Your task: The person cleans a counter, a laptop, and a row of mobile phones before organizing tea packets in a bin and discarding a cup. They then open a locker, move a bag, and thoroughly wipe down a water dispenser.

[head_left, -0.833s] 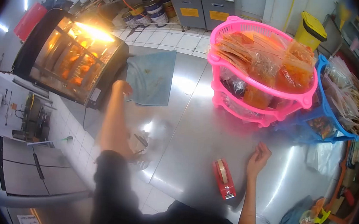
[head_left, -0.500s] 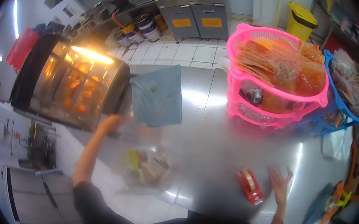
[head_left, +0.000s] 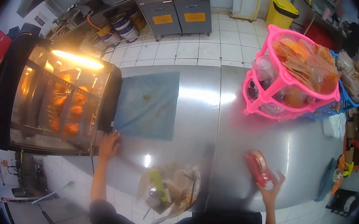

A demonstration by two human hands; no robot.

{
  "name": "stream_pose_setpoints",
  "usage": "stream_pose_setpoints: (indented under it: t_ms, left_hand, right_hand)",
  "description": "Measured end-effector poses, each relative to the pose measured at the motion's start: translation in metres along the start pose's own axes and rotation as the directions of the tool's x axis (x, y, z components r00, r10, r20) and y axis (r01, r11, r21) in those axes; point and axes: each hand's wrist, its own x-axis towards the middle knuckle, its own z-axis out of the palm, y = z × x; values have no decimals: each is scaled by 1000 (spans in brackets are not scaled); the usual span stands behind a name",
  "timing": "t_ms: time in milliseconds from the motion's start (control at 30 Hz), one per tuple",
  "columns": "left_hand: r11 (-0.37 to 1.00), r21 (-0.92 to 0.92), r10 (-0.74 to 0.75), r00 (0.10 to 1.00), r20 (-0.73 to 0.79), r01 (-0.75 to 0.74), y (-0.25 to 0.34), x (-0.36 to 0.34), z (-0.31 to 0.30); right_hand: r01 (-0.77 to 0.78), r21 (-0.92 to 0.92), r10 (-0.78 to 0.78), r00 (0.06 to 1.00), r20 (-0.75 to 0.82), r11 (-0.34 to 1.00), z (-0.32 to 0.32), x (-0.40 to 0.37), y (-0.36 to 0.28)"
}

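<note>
My left hand (head_left: 108, 145) lies with spread fingers on the metal table, beside the lower right corner of the glass warming cabinet (head_left: 59, 100) and just below the blue cloth (head_left: 147, 104); it holds nothing. My right hand (head_left: 270, 187) has its thumb and fingers around the near end of the red tape dispenser (head_left: 259, 167), which rests on the right part of the table. Between my hands, near the front edge, a clear container (head_left: 177, 183) holds utensils and a green-handled item (head_left: 158, 184).
A pink two-tier basket (head_left: 292, 88) full of bagged food stands at the back right, with a blue basket (head_left: 349, 96) behind it. Farther off are grey cabinets (head_left: 193, 16) and a yellow bin (head_left: 281, 11).
My right hand has closed on the tape dispenser's near end. My left hand has come down onto the table. The blue cloth now lies flatter, and the camera view has shifted.
</note>
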Motion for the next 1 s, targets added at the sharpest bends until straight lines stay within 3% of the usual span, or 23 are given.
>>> stream_pose_setpoints:
  t_ms: [67,100,167,233,267,300,333,400,467,533,600,700,833,867,933,1000]
  left_hand:
    - [1000,15,-1,1000,-4,1,-5,1,3]
    - [1000,11,6,1000,3,-6,-6,6,3]
    - [962,108,-268,934,235,249,0,30,-3]
    - [966,42,-258,953,158,255,27,76,-24]
    - [962,-22,-270,960,74,272,40,102,-31]
    - [982,-111,-149,988,36,152,44,129,-24]
    - [981,-194,-30,1000,-7,28,49,154,-16]
    - [926,-186,-277,925,262,330,83,201,-19]
    - [925,-172,-264,900,348,338,81,245,-15]
    - [925,-155,-253,866,431,348,66,274,10]
    - [962,-157,-182,953,241,223,56,289,42]
    - [941,-113,-276,916,289,319,59,304,33]
    - [950,-130,-245,937,248,283,58,309,39]
    - [933,-30,-336,898,284,359,85,299,12]
    - [896,79,-439,842,313,438,113,291,-17]
    - [900,422,-141,989,43,110,116,272,-33]
  right_hand:
    - [-52,82,60,993,-98,995,56,7,-13]
    - [-13,46,19,988,-152,999,79,18,-25]
    - [0,158,29,983,-181,987,115,45,-41]
    - [-31,259,79,981,-178,965,145,74,-56]
    - [42,231,13,973,-228,972,161,90,-57]
    - [112,201,-54,959,-277,973,176,104,-60]
    - [103,243,-23,950,-311,964,189,115,-70]
    - [84,353,56,928,-368,932,216,130,-84]
    - [82,420,105,909,-404,904,240,149,-91]
    - [177,450,104,840,-532,875,257,164,-96]
    - [164,471,149,816,-558,867,265,173,-96]
    - [200,477,190,736,-649,856,278,194,-92]
    - [125,444,266,648,-713,887,295,208,-87]
    - [147,424,258,605,-753,894,298,211,-88]
    - [132,454,285,618,-733,881,300,218,-87]
    - [65,310,215,587,-781,948,302,218,-92]
